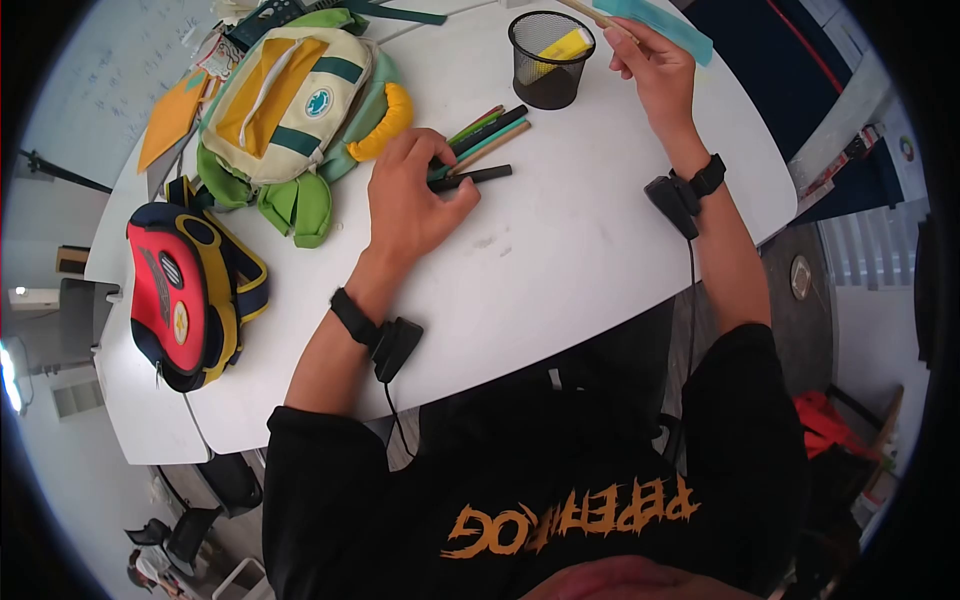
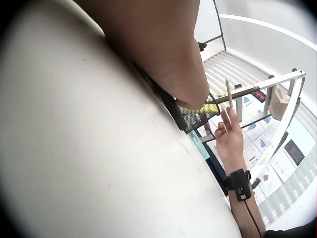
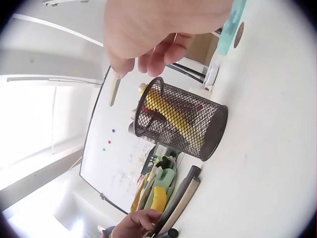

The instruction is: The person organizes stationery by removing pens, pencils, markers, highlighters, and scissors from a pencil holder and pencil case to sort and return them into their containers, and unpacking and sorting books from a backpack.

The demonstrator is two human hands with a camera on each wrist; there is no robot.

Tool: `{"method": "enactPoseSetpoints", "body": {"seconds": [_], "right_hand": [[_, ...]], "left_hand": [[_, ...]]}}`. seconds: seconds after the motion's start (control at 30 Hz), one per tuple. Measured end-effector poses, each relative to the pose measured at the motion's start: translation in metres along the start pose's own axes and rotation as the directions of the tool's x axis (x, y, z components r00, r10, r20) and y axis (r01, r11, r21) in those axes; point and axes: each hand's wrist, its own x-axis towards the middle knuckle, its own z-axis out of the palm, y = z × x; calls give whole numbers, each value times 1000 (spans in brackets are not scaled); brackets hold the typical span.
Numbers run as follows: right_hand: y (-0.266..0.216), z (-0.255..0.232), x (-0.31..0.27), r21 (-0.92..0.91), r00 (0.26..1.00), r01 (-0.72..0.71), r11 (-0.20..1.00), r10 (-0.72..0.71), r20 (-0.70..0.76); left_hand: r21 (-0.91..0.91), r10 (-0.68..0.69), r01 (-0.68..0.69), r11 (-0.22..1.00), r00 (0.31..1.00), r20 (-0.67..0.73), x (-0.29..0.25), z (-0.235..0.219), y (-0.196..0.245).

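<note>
My left hand (image 1: pixel 410 195) curls its thumb and fingers about the near end of a black marker (image 1: pixel 490 174) low over the white table. Just beyond its fingers a light wooden pencil (image 1: pixel 500 146), a thick black pen (image 1: pixel 500 125) and green ones lie side by side. My right hand (image 1: pixel 655 75) is raised beside a black mesh pen cup (image 1: pixel 548 90) and pinches a pale wooden stick (image 3: pixel 114 91) between thumb and fingertips. Inside the upright cup leans a yellow stick-shaped item (image 3: pixel 173 116). Behind the right hand lies a teal flat item (image 1: pixel 675 35).
A cream and green backpack (image 1: pixel 290 100) with a yellow pocket lies at the back left of the white table (image 1: pixel 560 250). Nearer stands a red and navy bag (image 1: pixel 170 290). An orange envelope (image 1: pixel 170 120) lies beyond. The table's curved front edge runs close to the person's body.
</note>
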Motion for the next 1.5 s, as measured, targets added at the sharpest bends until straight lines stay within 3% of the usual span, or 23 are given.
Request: {"method": "enactPoseSetpoints", "body": {"seconds": [0.4, 0.57, 0.7, 0.77, 0.8, 0.87, 0.9, 0.97, 1.1, 1.17, 1.27, 1.4, 1.47, 1.5], "right_hand": [[-9, 5, -4, 28, 997, 28, 999, -31, 78], [5, 1, -3, -108, 979, 115, 987, -95, 178], [-5, 11, -1, -113, 991, 109, 988, -100, 87], [0, 15, -8, 90, 975, -129, 988, 110, 195], [3, 14, -10, 90, 974, -135, 987, 115, 198], [9, 12, -13, -142, 914, -4, 990, 61, 401], [8, 12, -15, -142, 915, -4, 990, 60, 400], [1, 14, -18, -125, 863, -92, 988, 142, 484], [-9, 16, -18, -138, 783, -115, 984, 175, 596], [-11, 16, -21, -148, 746, -103, 984, 174, 642], [-15, 16, -19, -108, 724, -125, 986, 165, 670], [-13, 17, -23, -86, 712, -77, 993, 115, 693], [-15, 16, -19, -81, 720, -35, 996, 82, 690], [-15, 17, -21, -85, 717, -73, 994, 111, 688]], "left_hand": [[-1, 34, -34, 999, 999, 41, -4, 2, -3], [48, 71, -73, 996, 997, 28, -4, 3, -5], [67, 59, -59, 996, 998, 7, -2, 4, -6], [87, 101, -97, 991, 994, -41, -2, 3, -5], [87, 96, -93, 992, 995, -38, -1, 2, -4], [132, 137, -125, 983, 987, -89, 1, -2, 0], [132, 138, -126, 983, 986, -89, -1, 0, -1], [-61, -72, 63, 996, 985, -154, -2, 5, 0], [-244, -184, 142, 959, 970, -159, -9, 5, 4], [-340, -204, 101, 935, 937, -283, -8, 8, -2], [-240, -68, -29, 970, 920, -387, -6, 10, -6], [-242, -34, -61, 968, 929, -368, -6, 7, -8], [-2, 199, -217, 976, 902, -384, 1, 1, -6], [-1, 207, -224, 974, 899, -386, 4, 0, -4]]}}
